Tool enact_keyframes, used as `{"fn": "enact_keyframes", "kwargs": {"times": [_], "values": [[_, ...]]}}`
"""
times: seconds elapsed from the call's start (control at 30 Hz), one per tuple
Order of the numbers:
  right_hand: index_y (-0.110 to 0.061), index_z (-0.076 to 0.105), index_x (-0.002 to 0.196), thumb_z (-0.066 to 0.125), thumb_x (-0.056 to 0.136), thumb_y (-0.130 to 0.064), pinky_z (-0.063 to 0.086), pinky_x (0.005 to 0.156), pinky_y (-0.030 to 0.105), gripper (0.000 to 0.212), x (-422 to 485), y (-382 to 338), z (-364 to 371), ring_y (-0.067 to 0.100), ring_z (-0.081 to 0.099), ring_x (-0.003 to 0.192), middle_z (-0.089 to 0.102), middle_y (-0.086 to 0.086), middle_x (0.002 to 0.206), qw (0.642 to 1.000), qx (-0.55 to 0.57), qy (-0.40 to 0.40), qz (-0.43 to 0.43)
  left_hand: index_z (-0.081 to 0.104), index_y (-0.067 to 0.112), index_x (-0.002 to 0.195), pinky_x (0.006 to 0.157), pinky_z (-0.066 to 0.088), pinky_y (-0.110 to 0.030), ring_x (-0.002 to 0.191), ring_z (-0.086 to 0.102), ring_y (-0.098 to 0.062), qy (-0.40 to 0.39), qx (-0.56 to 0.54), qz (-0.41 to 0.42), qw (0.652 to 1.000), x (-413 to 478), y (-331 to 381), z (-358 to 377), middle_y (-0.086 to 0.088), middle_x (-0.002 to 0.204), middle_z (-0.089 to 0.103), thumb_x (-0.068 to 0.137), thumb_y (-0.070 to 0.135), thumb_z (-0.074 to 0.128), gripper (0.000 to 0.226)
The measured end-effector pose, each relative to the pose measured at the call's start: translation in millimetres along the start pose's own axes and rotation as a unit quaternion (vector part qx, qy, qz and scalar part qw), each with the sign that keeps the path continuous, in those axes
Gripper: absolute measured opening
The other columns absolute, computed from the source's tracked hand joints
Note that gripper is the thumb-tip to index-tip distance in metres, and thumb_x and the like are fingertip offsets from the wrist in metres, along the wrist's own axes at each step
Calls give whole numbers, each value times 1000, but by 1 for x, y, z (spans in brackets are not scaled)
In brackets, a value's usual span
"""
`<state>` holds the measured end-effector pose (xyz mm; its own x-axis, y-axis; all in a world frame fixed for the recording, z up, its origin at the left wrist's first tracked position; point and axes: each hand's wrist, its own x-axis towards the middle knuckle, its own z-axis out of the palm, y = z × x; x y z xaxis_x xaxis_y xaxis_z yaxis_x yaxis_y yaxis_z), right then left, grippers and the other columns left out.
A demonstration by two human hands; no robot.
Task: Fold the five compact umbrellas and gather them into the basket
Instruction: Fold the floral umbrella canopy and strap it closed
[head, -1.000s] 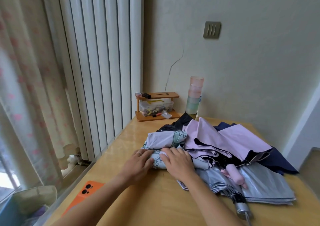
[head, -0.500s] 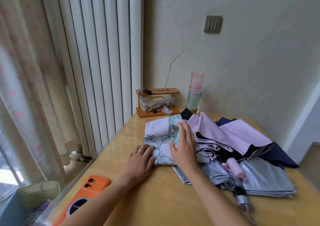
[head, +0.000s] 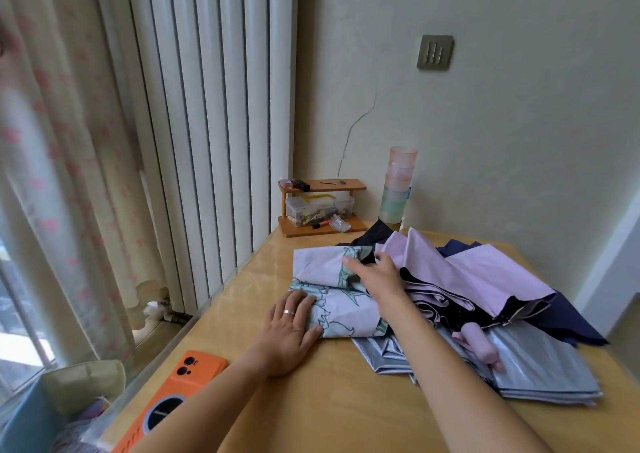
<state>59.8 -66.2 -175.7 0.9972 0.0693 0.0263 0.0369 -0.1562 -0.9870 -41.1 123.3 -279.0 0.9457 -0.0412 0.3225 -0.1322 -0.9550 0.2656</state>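
A white umbrella with a teal line pattern [head: 320, 272] lies spread on the wooden table [head: 346, 400]. My left hand [head: 289, 328] presses flat on its near left edge. My right hand [head: 375, 274] reaches over its far part, fingers on the cloth where it meets the lilac umbrella [head: 485, 272]. The lilac umbrella lies to the right, over a navy one [head: 568, 321] and a silver one [head: 540, 369]. A pink handle [head: 479, 347] rests on the silver cloth. Black fabric [head: 372, 236] shows behind. No basket is in view.
An orange phone [head: 173, 397] lies at the table's near left edge. A small wooden rack with a plastic box [head: 322, 206] and a stack of pastel cups [head: 398, 185] stand at the back by the wall. Vertical blinds and a curtain hang on the left.
The patterned umbrella went from a bunched roll to spread cloth. My right hand moved away from me to its far edge, while my left hand stayed pressing the near edge.
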Motion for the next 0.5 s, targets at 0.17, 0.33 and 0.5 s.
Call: {"fn": "enact_keyframes", "kwargs": {"times": [0.17,0.33,0.5], "values": [[-18,68,88,83,84,-25,46,75,24,18,-39,2,-17,10,60,78,64,-10,81,980,-43,-83,-173,39,28,138,108,31,-36,130,35,-16,93,-92,-27,991,-1,-1,-6,7,139,35,82,74,50,73],[-26,68,80,91,68,-24,41,92,17,26,-94,34,-46,10,54,108,54,-7,118,876,-274,-1,-396,43,15,134,113,29,-36,124,31,-12,127,-160,-57,977,-2,-13,-7,11,125,29,67,71,70,91],[-23,58,79,79,81,-29,57,81,33,22,-138,39,-71,6,68,97,70,-19,98,880,-260,-130,-377,21,37,137,101,43,-22,123,50,-9,104,-360,-54,926,-4,-15,-17,6,132,43,66,44,87,97]]}}
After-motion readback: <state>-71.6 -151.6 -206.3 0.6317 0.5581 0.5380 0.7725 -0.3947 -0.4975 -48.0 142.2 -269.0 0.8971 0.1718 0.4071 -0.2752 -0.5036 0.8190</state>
